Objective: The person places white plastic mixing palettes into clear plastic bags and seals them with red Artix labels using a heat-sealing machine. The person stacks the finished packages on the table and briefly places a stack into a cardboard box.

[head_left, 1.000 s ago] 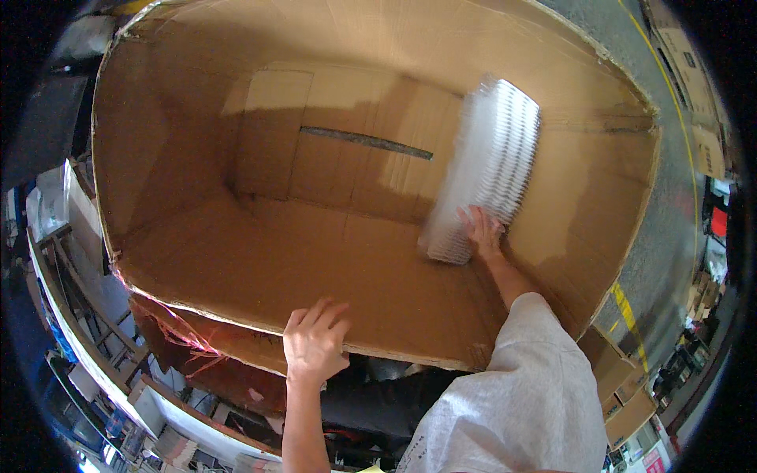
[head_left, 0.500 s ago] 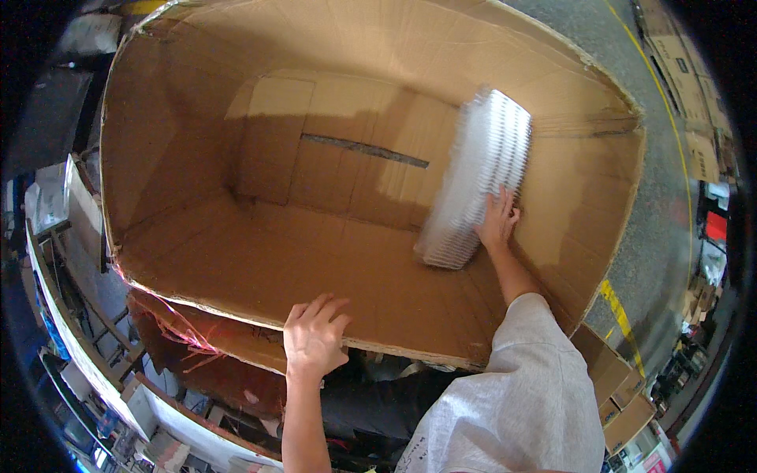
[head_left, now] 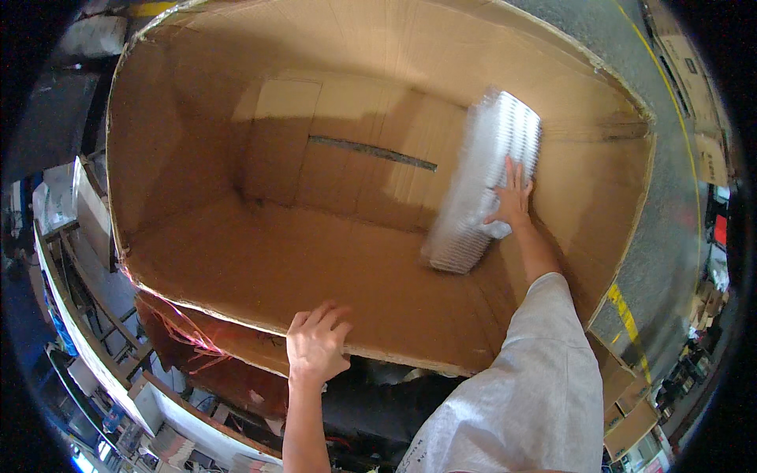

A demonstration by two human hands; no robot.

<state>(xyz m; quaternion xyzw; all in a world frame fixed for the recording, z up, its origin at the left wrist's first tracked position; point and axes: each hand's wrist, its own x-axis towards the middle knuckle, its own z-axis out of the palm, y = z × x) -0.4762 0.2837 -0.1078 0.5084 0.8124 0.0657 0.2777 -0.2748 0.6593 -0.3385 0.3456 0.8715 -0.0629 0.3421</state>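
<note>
A large open cardboard box fills most of the view. At the right end of its inside stands a stack of clear plastic trays, nested together and leaning at a slant. My right hand reaches in over the near wall and rests on the near right face of the stack, its fingers spread. With my left hand I grip the box's near rim, the fingers curled over the inner side.
A dark slit runs along the box's bottom between its flaps. Outside on the right lie flattened cartons beyond a yellow floor line. Smaller cartons stand at the lower right. Pink string hangs by the near left rim.
My right hand has shifted a little along the stack, and its fingers have spread wider against it. My left hand keeps its place on the rim. The view has moved slightly.
</note>
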